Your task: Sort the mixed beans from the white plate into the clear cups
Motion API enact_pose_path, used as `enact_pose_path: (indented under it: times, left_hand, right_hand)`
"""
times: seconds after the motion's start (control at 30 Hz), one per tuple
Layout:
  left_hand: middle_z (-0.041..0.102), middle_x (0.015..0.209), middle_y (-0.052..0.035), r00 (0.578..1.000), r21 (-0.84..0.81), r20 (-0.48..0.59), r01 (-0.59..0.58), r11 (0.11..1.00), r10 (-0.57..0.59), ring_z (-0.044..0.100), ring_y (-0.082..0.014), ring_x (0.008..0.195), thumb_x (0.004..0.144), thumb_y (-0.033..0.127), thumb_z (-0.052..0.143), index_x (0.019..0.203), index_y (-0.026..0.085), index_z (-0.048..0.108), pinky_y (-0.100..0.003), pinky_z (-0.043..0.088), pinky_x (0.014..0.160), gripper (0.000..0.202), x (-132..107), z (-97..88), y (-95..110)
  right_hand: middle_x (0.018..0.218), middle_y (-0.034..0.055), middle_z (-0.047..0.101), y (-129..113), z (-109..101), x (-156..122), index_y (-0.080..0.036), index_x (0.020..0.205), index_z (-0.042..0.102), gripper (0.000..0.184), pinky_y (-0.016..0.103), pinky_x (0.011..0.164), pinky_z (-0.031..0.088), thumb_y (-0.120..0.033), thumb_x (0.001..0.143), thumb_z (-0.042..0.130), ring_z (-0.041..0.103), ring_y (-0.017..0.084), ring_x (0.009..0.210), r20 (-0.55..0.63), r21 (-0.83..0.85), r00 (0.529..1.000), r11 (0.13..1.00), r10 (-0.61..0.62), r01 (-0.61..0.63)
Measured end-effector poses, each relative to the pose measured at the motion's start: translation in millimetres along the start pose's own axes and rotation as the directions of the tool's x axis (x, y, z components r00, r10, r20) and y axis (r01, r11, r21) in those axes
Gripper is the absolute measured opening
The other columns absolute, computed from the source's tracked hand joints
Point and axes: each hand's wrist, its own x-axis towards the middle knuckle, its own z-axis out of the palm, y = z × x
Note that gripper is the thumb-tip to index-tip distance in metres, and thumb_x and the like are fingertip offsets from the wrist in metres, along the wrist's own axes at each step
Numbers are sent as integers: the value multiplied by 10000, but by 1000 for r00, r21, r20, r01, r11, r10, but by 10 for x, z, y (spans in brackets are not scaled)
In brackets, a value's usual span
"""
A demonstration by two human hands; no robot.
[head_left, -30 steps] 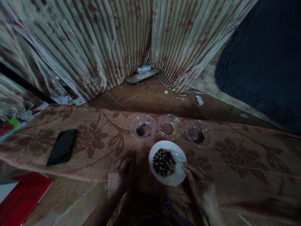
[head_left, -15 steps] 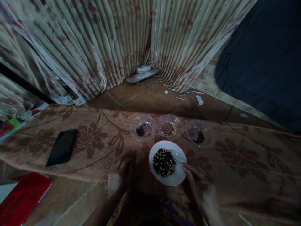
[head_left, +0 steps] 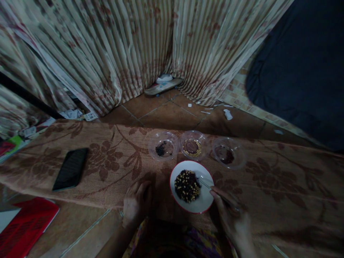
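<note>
A white plate with a red rim (head_left: 206, 200) lies on the cloth in front of me, bearing a mixed heap of dark and pale yellow beans (head_left: 187, 186). My right hand (head_left: 228, 211) is closed on thin metal tweezers (head_left: 205, 183), whose tips point at the heap's right side. My left hand (head_left: 137, 200) rests on the cloth left of the plate, its fingers curled in a loose fist. Behind the plate stand three clear plastic bowls: one with black beans (head_left: 160, 149), one with yellow beans (head_left: 197, 150), one with dark red beans (head_left: 229, 157).
A black phone (head_left: 70, 169) lies on the patterned tablecloth (head_left: 113, 179) at the left. A red printed bag or folder (head_left: 32, 222) is on the floor at lower left. Beyond the table are a skateboard (head_left: 162, 87), white scraps (head_left: 228, 114) and striped curtains (head_left: 139, 43).
My right hand and the tweezers have shifted slightly to the right and toward me. My left hand, the plate and the bowls look the same.
</note>
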Motion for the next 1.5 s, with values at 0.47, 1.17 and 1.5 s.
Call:
enact_pose_path:
  times: [0.47, 1.17, 1.5]
  left_hand:
    - [735, 938, -38, 999, -5, -48, 2, 1000, -2, 689, -193, 788, 970, 308, 504, 970, 248, 683, -304, 533, 706, 189, -73, 119, -109]
    - [732, 892, -49, 998, -2, -55, -5, 1000, 5, 690, -196, 802, 967, 282, 514, 987, 226, 692, -320, 531, 754, 188, -48, 81, -59]
    - [738, 907, -55, 1000, -22, 6, 21, 1000, -21, 693, -198, 816, 965, 284, 493, 965, 223, 694, -317, 540, 741, 209, 9, -17, 14]
  right_hand:
    - [879, 107, 792, 298, -531, 700, -176, 849, 795, 404, 428, 767, 578, -548, 856, 637, 745, 309, 842, -431, -211, 902, 970, 18, -121]
    - [957, 82, 796, 2, -85, 3, -233, 889, 805, 281, 382, 770, 628, -491, 819, 718, 756, 266, 894, 19, 124, 970, 962, 244, -245]
    - [968, 88, 781, -80, 2, 21, -242, 879, 800, 288, 315, 675, 606, -505, 845, 688, 746, 242, 862, 33, 68, 986, 984, 164, -166]
